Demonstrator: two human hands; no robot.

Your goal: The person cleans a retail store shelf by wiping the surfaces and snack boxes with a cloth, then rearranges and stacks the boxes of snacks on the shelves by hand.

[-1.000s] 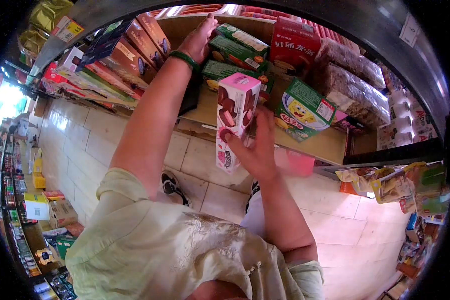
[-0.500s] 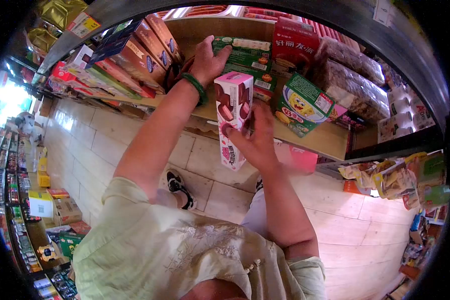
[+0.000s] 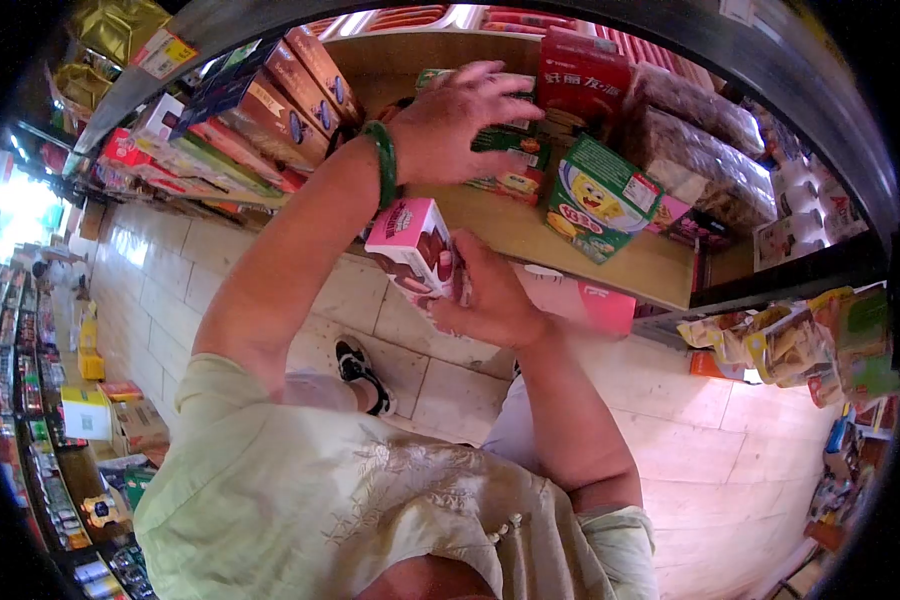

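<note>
My right hand (image 3: 495, 295) grips a pink and white snack box (image 3: 408, 245) with chocolate cakes pictured on it, held tilted in front of the shelf. Above it, my left hand (image 3: 465, 125) reaches over the shelf with its fingers spread, holding nothing; a green bangle circles that wrist. Behind and below those fingers lie stacked green snack boxes (image 3: 518, 165), partly hidden by the hand. To the right, a green box with a yellow cartoon face (image 3: 602, 198) leans at the shelf's front edge. A red box (image 3: 582, 82) stands behind it.
Brown boxes (image 3: 285, 105) stand in a row on the shelf's left. Clear-wrapped brown packs (image 3: 705, 165) fill its right part. Hanging snack bags (image 3: 790, 350) stick out at the lower right. A dark metal shelf edge (image 3: 820, 130) curves above.
My left hand has let go of the green boxes and moved right, its fingers spreading. My right hand has drawn the pink box left and tipped it, its top now toward me.
</note>
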